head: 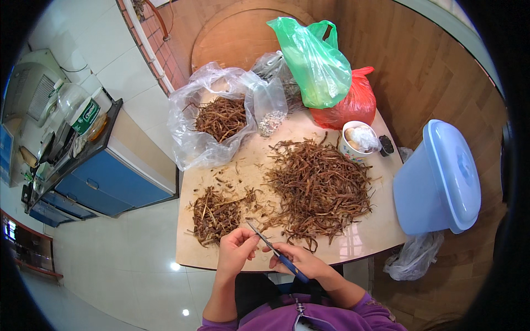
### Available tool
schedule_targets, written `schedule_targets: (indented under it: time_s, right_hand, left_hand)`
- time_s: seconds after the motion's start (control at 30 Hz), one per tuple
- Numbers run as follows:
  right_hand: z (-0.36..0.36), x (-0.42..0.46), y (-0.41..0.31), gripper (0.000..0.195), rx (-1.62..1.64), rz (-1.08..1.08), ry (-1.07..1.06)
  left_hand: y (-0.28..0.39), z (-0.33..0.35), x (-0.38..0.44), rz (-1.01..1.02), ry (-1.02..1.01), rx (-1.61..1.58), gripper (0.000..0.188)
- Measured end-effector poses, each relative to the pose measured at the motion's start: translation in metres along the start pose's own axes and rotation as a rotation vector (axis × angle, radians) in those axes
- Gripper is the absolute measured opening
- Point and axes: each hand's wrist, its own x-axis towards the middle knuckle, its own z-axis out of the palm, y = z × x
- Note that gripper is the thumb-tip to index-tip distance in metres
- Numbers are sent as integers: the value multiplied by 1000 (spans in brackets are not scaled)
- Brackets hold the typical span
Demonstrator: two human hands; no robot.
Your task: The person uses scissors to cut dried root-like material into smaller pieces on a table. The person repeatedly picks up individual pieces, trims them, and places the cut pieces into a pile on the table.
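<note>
My right hand [300, 260] holds scissors [275, 250] with blue handles, their blades pointing up and left. Thumb and forefinger of my left hand [236, 250] are pinched together beside the blades. A small dark bit of dried strand [256, 234] shows at those fingertips, mostly hidden. Just beyond my left hand lies a small heap of short dried brown pieces [215, 217]. A larger pile of long, dried brown strands [321, 188] spreads across the table [360, 244] to the right.
Farther back, a clear plastic bag [186, 145] lies open around more brown strands [221, 118]. Behind the pile stand a green bag [316, 62], a red bag [348, 99] and a paper cup [352, 153] holding round pieces. A lidded blue bin [418, 186] stands at the right edge.
</note>
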Motion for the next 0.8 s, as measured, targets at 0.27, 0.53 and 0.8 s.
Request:
schedule_targets:
  time_s: [0.27, 0.53, 0.8]
  right_hand:
    - [8, 15, 9, 38, 56, -3, -7]
    - [12, 40, 31, 29, 163, 46, -38]
    - [13, 32, 17, 30, 133, 157, 94]
  left_hand:
    - [-17, -6, 5, 9, 120, -83, 9]
    - [-34, -28, 18, -24, 197, 14, 11]
    - [-30, -51, 13, -48, 114, -216, 22]
